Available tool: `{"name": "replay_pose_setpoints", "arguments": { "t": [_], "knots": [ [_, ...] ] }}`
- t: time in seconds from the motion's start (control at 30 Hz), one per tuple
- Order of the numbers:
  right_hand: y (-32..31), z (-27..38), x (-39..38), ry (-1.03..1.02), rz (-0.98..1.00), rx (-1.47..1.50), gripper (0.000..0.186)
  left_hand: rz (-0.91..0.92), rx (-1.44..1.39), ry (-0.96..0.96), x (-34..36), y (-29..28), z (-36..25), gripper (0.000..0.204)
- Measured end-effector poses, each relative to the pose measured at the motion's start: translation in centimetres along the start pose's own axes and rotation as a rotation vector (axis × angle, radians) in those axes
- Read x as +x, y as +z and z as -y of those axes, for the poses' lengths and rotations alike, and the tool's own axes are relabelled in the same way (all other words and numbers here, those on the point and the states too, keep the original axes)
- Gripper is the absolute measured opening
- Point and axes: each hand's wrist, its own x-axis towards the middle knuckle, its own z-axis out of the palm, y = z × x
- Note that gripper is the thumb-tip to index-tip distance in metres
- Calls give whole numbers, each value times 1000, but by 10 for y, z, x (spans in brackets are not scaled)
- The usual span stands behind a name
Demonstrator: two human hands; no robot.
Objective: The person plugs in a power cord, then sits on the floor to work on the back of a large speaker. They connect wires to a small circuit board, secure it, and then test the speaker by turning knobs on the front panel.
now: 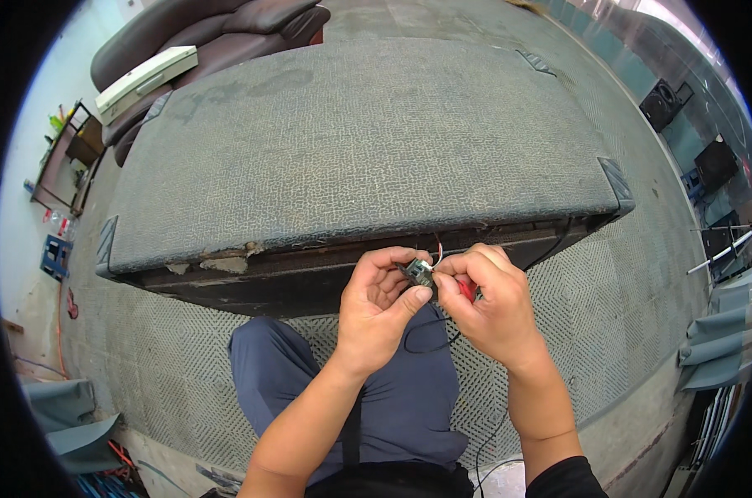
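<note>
A small dark green and black electrical part [420, 271], with thin red and white wires [439, 247] running up to it from the cabinet, is held in my left hand [384, 303], thumb against its lower side. My right hand [492, 307] pinches at the white end of the wires on that part, with a red object [467, 290], too hidden to name, inside its fingers. In front of me lies a large speaker cabinet [359, 141] in textured grey covering, its front edge worn. A black cord [426, 349] hangs below my hands across my leg.
A brown sofa [243, 33] with a long pale case [146, 83] stands behind left. Along the left wall are a shelf [65, 158] and blue crate [55, 257]; on the right, black speakers [715, 166] and metal stands [719, 253]. My bent legs are on the patterned floor mat.
</note>
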Motion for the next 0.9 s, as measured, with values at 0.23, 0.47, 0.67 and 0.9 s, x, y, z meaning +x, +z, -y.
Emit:
{"name": "replay_pose_setpoints", "arguments": {
  "t": [0.23,0.47,0.67,0.9],
  "knots": [
    [-3,0,2,-17,42,-22,13,18,34,14,0,-1,0,48],
    [-2,-1,4,-73,29,-81,15,24,71,35,1,-2,1,47],
    [1,-4,5,-161,-6,-164,18,11,112,48,2,-1,0,46],
    [5,-8,5,-217,-49,-208,18,-11,92,27,3,0,-3,46]
  ]
}}
